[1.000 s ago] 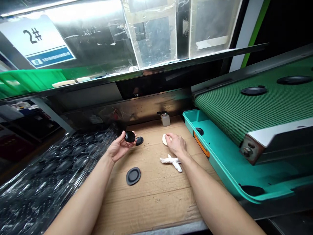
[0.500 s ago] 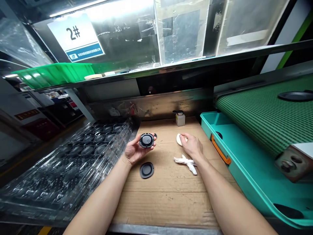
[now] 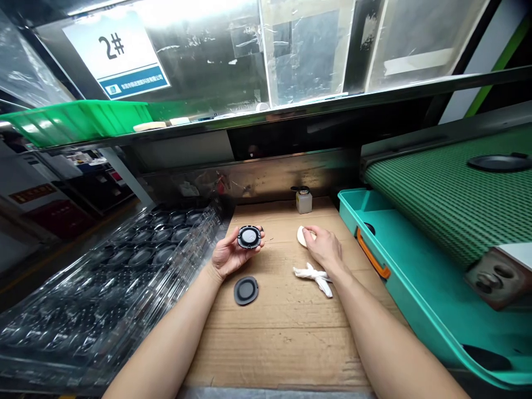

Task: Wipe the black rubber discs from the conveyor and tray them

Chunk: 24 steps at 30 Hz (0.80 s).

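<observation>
White sign (image 3: 118,52) upper left reading "2#", blue strip beneath with unreadable small print

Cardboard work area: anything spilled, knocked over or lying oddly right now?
Nothing stands out. The small bottle stands upright at the back of the cardboard, with no spill visible. A loose black disc lies flat beside the crumpled white cloth. The left hand holds another disc; the right hand rests on a white pad.

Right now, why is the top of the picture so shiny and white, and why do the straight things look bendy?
In the head view, a bright lamp glares off the clear panels and washes out the 2# sign; the wide lens bows the shelf edge and conveyor belt. The middle stays sharp: the left hand holds a round black part, and the right hand rests on a white pad.
</observation>
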Motion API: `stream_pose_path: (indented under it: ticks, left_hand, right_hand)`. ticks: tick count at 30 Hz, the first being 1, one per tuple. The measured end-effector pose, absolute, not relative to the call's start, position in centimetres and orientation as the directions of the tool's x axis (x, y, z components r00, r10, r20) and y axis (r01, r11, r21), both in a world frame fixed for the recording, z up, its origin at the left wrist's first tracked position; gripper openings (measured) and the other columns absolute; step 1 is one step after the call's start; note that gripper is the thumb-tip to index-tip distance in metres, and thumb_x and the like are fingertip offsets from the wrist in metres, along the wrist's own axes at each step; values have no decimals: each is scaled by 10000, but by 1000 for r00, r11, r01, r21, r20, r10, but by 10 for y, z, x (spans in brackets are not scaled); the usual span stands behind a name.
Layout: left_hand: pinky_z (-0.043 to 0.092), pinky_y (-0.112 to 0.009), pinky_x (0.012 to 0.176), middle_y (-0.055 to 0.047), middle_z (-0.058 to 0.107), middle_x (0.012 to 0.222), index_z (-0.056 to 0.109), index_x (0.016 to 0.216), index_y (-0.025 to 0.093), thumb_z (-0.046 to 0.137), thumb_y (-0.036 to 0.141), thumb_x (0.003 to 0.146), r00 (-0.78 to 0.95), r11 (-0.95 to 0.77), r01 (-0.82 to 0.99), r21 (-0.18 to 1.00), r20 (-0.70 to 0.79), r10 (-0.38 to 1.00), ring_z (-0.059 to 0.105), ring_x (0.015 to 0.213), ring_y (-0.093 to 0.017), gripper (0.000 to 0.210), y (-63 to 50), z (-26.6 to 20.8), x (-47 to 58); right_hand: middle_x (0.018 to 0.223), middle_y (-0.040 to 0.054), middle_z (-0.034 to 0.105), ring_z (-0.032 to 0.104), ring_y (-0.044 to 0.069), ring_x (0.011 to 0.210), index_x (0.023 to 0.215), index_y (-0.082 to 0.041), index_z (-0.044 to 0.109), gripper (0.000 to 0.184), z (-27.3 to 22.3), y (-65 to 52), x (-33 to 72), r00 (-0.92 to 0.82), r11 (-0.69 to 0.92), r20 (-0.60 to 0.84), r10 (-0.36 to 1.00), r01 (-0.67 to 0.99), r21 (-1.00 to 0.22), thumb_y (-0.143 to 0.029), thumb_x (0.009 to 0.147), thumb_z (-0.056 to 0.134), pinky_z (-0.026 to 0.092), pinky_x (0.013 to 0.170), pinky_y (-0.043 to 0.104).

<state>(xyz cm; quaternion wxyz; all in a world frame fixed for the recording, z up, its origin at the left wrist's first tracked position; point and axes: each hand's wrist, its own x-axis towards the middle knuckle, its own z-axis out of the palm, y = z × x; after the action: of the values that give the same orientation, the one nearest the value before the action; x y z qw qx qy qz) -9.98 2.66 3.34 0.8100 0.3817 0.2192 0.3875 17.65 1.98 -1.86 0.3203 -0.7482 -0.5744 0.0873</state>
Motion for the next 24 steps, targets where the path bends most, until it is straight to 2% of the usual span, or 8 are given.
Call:
stream_pose_path:
  ticks: [4,7,8,10,12,14,18,24]
  left_hand:
    - [491,-361,935,-187,579,1276,551,1266,103,575,438,867,539,234,-293,927,-42,841,631,1041,-243,521,34,35,-98]
    - [464,-381,950,-161,608,1246,582,1238,131,728,452,728,319,-63,131,989,18,948,613,1052,-252,620,55,35,-96]
    - [463,-382,943,-150,627,1218,598,1222,138,770,458,667,245,-137,332,933,55,968,612,1047,-262,663,64,34,-96]
    - [460,-381,932,-137,655,1167,630,1186,146,798,473,595,174,-216,663,717,133,976,612,1042,-284,696,83,32,-93]
    - [451,-370,936,-140,663,1154,653,1161,145,766,497,605,206,-269,820,506,177,962,606,1063,-301,668,98,30,-90]
    - [451,-347,927,-140,672,1142,673,1132,143,722,508,640,269,-312,866,391,161,949,610,1068,-303,614,108,30,-86]
    - [475,-317,857,-117,702,1083,690,1083,153,634,504,706,375,-366,873,322,38,926,645,991,-281,518,116,34,-82]
    - [446,-313,940,-146,646,1201,603,1224,95,575,414,712,377,-362,912,192,-43,925,614,1076,-273,604,122,35,-91]
  right_hand:
    - [955,33,729,662,215,891,1121,-346,691,391,-19,20,176,323,-123,252,912,804,-582,-532,914,416,458,738,282]
    - [965,23,730,662,209,891,1113,-354,687,372,-20,21,176,316,-110,265,911,806,-582,-519,914,419,456,738,283]
    - [968,19,730,663,209,891,1110,-361,685,365,-20,21,175,315,-107,269,910,806,-582,-517,914,420,456,739,286]
    - [968,13,730,664,211,887,1104,-372,683,359,-20,22,175,319,-109,269,909,804,-585,-520,914,417,456,738,292]
    - [963,17,731,665,213,882,1105,-370,681,369,-20,22,175,325,-116,262,909,800,-588,-528,918,405,456,738,295]
    - [956,22,731,667,213,873,1112,-363,680,378,-19,22,175,321,-118,252,913,799,-590,-527,923,397,456,737,295]
    - [945,24,732,669,210,862,1112,-361,679,373,-17,22,173,320,-117,245,915,792,-599,-518,931,393,454,730,289]
    - [924,22,735,675,211,835,1094,-369,674,357,-11,21,171,329,-122,244,912,787,-605,-503,937,383,457,706,289]
